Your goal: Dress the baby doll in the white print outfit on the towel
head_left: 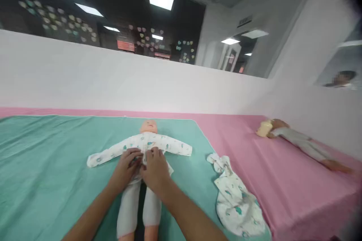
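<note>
A baby doll [148, 125] lies on its back on the green sheet, its head toward the wall. It wears a white baby shirt [151, 140] with small green prints, the sleeves stretched out to both sides, and white pants [128, 207]. My left hand [128, 168] rests on the left side of the shirt's front, fingers bent and pinching the cloth. Close beside it, my right hand [156, 168] has its fingers curled together on the shirt at the middle of the chest. The fingertips partly hide the bit of cloth between them.
On the right lies a crumpled white printed baby garment [239, 205]. The green sheet [56, 184] covers part of a pink table cover [294, 180]. Another doll [305, 145] in grey clothing lies by the right wall. A white wall [113, 79] with dark windows stands behind.
</note>
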A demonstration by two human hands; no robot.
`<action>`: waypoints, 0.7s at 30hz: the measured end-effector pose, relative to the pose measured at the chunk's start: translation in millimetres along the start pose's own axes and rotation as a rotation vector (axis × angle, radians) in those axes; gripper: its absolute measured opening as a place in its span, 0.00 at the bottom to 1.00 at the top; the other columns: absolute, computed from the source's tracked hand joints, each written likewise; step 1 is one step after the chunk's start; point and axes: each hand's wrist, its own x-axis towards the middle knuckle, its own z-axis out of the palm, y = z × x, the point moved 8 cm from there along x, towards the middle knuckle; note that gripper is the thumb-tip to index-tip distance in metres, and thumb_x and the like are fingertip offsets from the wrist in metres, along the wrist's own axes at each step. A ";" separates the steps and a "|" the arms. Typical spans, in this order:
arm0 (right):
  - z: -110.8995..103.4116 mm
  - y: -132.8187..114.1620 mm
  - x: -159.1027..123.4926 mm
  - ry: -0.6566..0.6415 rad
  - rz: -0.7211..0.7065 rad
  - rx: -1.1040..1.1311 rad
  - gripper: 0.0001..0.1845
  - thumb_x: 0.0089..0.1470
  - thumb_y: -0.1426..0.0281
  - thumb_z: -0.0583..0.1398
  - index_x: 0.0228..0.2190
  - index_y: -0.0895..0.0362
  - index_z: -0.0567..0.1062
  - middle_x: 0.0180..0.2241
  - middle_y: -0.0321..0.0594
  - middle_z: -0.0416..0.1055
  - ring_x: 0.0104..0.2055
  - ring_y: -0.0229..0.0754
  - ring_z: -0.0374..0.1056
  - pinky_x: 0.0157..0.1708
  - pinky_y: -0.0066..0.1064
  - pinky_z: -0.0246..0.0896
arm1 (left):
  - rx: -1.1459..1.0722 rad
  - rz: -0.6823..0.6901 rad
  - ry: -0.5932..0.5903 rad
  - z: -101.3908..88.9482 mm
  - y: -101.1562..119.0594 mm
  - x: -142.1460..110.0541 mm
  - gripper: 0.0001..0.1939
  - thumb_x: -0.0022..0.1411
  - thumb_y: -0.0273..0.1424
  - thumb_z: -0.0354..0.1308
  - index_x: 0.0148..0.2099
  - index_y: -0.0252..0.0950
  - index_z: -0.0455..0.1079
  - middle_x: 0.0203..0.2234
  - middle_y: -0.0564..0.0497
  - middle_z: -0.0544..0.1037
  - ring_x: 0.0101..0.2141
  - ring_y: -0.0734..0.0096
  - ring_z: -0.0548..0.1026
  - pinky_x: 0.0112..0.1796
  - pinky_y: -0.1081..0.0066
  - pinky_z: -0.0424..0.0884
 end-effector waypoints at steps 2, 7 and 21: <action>-0.9 2.1 -4.2 -0.029 0.026 -0.010 0.12 0.47 0.71 0.57 0.37 0.58 0.67 0.40 0.45 0.64 0.42 0.47 0.61 0.41 0.38 0.61 | 0.042 0.002 -0.054 0.7 9.4 -5.0 0.09 0.61 0.32 0.50 0.38 0.37 0.70 0.40 0.48 0.68 0.44 0.65 0.65 0.46 0.63 0.63; 3.5 -1.3 -12.9 -0.173 0.052 -0.090 0.12 0.49 0.73 0.55 0.39 0.58 0.66 0.38 0.46 0.66 0.39 0.47 0.64 0.32 0.34 0.61 | 0.135 0.016 -0.170 4.4 25.7 -10.0 0.04 0.56 0.28 0.55 0.33 0.38 0.71 0.36 0.49 0.70 0.39 0.66 0.66 0.40 0.66 0.64; 12.7 27.9 -4.1 -0.215 0.018 0.222 0.01 0.48 0.72 0.55 0.26 0.55 0.65 0.25 0.33 0.66 0.27 0.36 0.60 0.26 0.26 0.48 | 0.256 -0.080 -0.081 -1.4 27.8 -11.0 0.10 0.58 0.26 0.49 0.42 0.37 0.67 0.33 0.50 0.70 0.35 0.67 0.67 0.38 0.67 0.62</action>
